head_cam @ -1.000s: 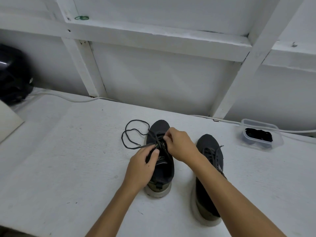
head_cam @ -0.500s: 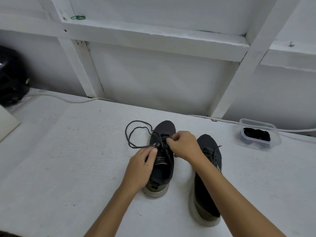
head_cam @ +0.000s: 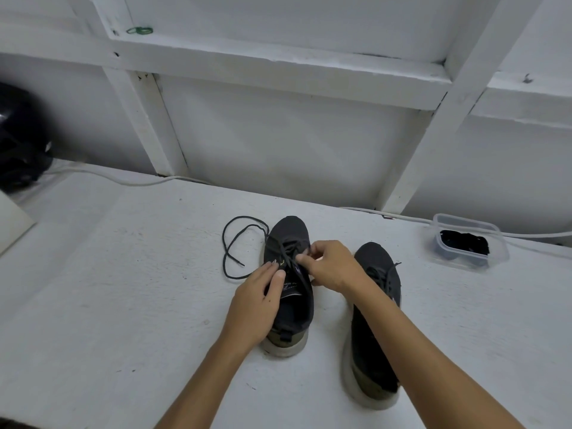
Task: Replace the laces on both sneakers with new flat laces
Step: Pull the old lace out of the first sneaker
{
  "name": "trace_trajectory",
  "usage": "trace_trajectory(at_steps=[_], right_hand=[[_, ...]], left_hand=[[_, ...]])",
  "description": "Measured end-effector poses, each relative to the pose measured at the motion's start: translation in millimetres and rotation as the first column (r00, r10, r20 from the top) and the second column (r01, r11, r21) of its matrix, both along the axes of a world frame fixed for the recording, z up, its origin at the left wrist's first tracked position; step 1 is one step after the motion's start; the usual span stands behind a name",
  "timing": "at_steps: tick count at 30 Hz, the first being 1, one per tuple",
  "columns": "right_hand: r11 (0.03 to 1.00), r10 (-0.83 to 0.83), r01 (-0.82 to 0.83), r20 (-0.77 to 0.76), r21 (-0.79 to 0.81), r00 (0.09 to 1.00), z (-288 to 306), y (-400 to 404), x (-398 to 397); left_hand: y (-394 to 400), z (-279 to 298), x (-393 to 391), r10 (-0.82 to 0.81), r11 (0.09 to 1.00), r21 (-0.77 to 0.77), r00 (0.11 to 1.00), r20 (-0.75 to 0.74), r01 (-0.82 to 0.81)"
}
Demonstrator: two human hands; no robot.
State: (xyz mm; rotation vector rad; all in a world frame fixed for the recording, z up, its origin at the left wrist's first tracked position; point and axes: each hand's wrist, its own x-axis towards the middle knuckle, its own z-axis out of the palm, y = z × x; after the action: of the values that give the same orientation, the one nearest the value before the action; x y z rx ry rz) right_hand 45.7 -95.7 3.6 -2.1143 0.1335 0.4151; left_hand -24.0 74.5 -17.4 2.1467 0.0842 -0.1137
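Observation:
Two dark sneakers stand side by side on the white table, toes pointing away from me. My left hand [head_cam: 259,301] holds the left sneaker [head_cam: 289,232] at its left side, thumb over the tongue. My right hand [head_cam: 331,267] pinches the thin dark lace at the eyelets of that sneaker. The loose part of this old lace [head_cam: 230,243] loops on the table left of the toe, with one tip lying free. The right sneaker [head_cam: 371,351] is laced and partly hidden under my right forearm.
A clear plastic tub [head_cam: 498,253] with black laces inside sits at the back right. A white cable [head_cam: 123,181] runs along the wall's foot. A black helmet-like object [head_cam: 18,150] stands at the far left, and a pale board [head_cam: 12,224] lies below it.
My right hand has shifted its pinch on the lace at the eyelets. The loose loop has slid, and a lace tip now lies free on the table. The view moved slightly.

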Motion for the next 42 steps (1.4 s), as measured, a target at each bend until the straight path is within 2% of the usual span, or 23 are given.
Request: trace_trajectory(at_steps=[1,3,5,8,9,12,15,17,21,26,28,31,32,33,35,37,42], right_hand=[[1.000,-0.029,0.029,0.061,-0.004,0.998,-0.3,-0.1,1.2],[0.975,-0.217,0.205,0.159,0.087,0.963,3.0,-3.1,5.9],[0.942,-0.322,0.305,0.126,0.142,0.938,7.0,-9.8,10.4],[0.987,-0.144,0.153,-0.138,0.057,0.980,6.2,-10.3,4.6],[0.993,-0.094,0.105,-0.179,0.055,0.979,4.2,-7.7,0.7],[0.991,-0.083,0.087,-0.048,0.100,0.995,-2.2,-2.5,-2.8],[0.972,-0.209,0.196,0.097,0.129,0.973,1.8,-7.9,4.1],[0.945,-0.287,0.274,0.057,0.178,0.956,6.7,-16.9,9.6],[0.980,-0.107,0.136,-0.184,0.148,0.977,5.7,-16.8,6.4],[0.988,-0.040,0.053,-0.091,0.146,0.995,0.3,0.1,1.8],[0.972,-0.135,0.140,-0.036,0.188,0.990,-0.5,1.7,3.9],[0.865,-0.432,0.406,0.026,0.293,0.901,3.5,-13.3,11.2],[0.852,-0.455,0.433,0.009,0.296,0.890,4.8,-20.1,11.9],[0.875,-0.408,0.400,-0.030,0.273,0.913,5.6,-24.8,11.4],[0.954,-0.197,0.225,-0.152,0.200,0.969,4.2,-23.5,5.4],[0.981,-0.058,0.090,-0.183,0.171,0.981,1.3,-12.7,-2.3],[0.982,-0.104,0.106,-0.021,0.153,0.994,-2.7,0.5,0.2]], left_hand=[[-0.4,0.1,-0.3,0.003,1.000,-0.006,1.000,0.003,-0.003],[-0.7,0.4,-1.1,0.001,1.000,-0.017,1.000,0.000,-0.001],[-0.4,0.6,-1.4,0.004,1.000,-0.023,1.000,-0.005,-0.004],[-0.1,0.5,-0.5,0.010,1.000,-0.018,1.000,-0.010,-0.010],[-0.3,0.7,-0.3,0.010,1.000,-0.015,1.000,-0.012,-0.010],[-0.3,-0.1,-0.4,0.018,1.000,-0.014,1.000,-0.009,-0.018],[-0.2,-1.2,-1.2,0.020,1.000,-0.020,1.000,-0.010,-0.020],[-0.8,-1.1,-1.5,0.025,0.999,-0.029,1.000,-0.012,-0.025],[-0.3,-0.7,-1.1,0.032,0.999,-0.039,0.999,-0.018,-0.032],[-0.2,0.6,-0.6,0.026,0.999,-0.029,0.999,-0.018,-0.026],[-0.4,0.1,-1.4,0.024,0.999,-0.030,1.000,-0.014,-0.024],[-0.4,-0.7,-2.1,0.025,0.999,-0.032,0.999,-0.019,-0.026],[0.0,-1.0,-2.2,0.029,0.999,-0.038,0.999,-0.022,-0.030],[0.1,-1.5,-1.9,0.032,0.998,-0.046,0.999,-0.023,-0.033],[-0.3,-2.0,-0.9,0.036,0.998,-0.049,0.999,-0.021,-0.037],[-0.7,-1.9,-0.5,0.032,0.999,-0.035,0.999,-0.015,-0.033],[0.2,-1.5,-0.8,0.030,0.999,-0.027,0.999,-0.011,-0.031]])
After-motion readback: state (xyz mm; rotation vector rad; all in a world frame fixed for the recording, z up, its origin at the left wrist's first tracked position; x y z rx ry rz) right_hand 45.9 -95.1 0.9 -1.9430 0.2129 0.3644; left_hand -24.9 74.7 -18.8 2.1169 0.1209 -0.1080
